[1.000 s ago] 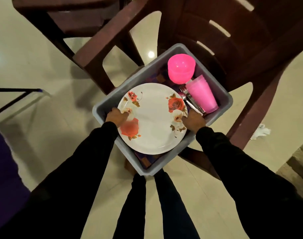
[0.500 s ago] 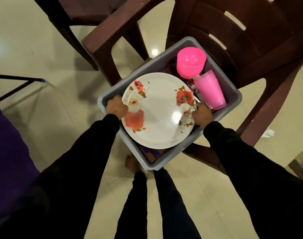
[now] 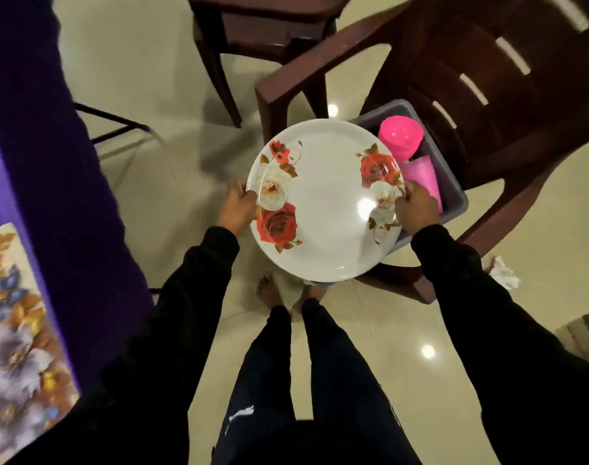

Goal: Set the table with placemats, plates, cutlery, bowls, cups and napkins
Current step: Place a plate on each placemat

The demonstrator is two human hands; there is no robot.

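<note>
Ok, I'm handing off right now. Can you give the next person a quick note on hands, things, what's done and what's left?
Left hand and right hand each grip an edge of the flowered plate, held level above the floor beside the grey bin.
The bin sits on the brown chair, with the pink bowl and pink cup still inside.
Done: a floral placemat lies on the purple-covered table.
Left: set the plate on the placemat, then bowl, cup, cutlery, napkins.
</note>
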